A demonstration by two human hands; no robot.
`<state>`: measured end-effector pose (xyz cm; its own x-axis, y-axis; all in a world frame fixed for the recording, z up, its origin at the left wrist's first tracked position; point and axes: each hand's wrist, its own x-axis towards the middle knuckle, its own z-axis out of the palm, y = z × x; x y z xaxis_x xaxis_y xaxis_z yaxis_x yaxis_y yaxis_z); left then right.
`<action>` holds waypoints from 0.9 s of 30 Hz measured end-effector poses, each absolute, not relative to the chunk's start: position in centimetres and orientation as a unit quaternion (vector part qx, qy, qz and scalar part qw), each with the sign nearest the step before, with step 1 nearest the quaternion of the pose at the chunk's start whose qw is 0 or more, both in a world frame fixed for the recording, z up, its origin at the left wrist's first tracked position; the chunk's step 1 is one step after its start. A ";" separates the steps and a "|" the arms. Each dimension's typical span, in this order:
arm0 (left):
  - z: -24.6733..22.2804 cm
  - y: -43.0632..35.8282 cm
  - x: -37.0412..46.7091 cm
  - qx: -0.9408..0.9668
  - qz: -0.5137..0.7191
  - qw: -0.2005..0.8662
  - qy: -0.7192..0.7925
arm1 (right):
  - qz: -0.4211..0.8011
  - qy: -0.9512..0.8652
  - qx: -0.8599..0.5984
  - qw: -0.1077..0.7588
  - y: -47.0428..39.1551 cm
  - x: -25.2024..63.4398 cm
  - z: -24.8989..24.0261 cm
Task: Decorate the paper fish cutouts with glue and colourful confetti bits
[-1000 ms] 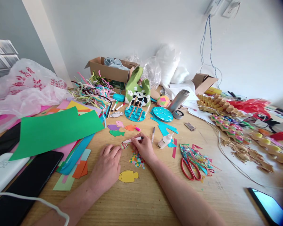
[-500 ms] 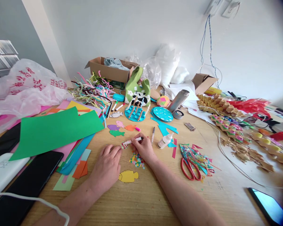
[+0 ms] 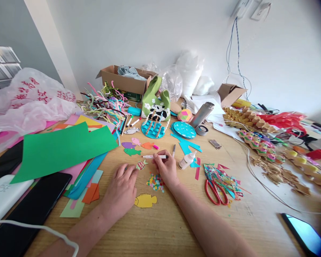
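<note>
My right hand [image 3: 166, 167] pinches a white marker [image 3: 148, 156] with a dark end, its tip pointing left and raised off the paper. Below that tip lies a small pale paper fish [image 3: 141, 165] with a red criss-cross pattern. My left hand [image 3: 123, 185] rests flat on the table, fingertips at the fish's left edge. A heap of coloured paper dots [image 3: 155, 182] sits between the hands, with a yellow paper fish [image 3: 146, 200] nearer me. Purple [image 3: 128, 145], green [image 3: 132, 151], pink [image 3: 135, 141] and orange [image 3: 147, 145] paper fish lie beyond.
A glue bottle [image 3: 186, 160], a pen [image 3: 173, 150] and red-handled scissors [image 3: 216, 192] lie to the right. Coloured paper sheets [image 3: 69, 148] cover the left side. A panda bag [image 3: 156, 98] and a metal flask [image 3: 202, 115] stand behind; a phone [image 3: 302, 233] is front right.
My right hand has drawn the marker slightly right, away from the small fish, and turned it nearly level. More of the fish's red pattern shows. The left hand has stayed in place.
</note>
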<state>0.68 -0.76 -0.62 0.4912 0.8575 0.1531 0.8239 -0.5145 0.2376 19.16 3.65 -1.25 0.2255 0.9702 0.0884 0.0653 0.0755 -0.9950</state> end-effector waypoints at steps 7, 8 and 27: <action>-0.7 -0.8 0.8 0.855 0.134 0.058 0.498 | 0.285 -0.618 -0.515 0.520 3.0 19.6 -1.7; -0.8 -0.8 0.7 0.855 0.134 0.055 0.499 | 0.256 -0.651 -0.510 0.500 2.9 19.8 -1.9; -0.2 -0.1 0.1 0.838 0.145 -0.012 0.526 | 0.046 -0.775 -0.460 0.430 3.2 20.2 -2.3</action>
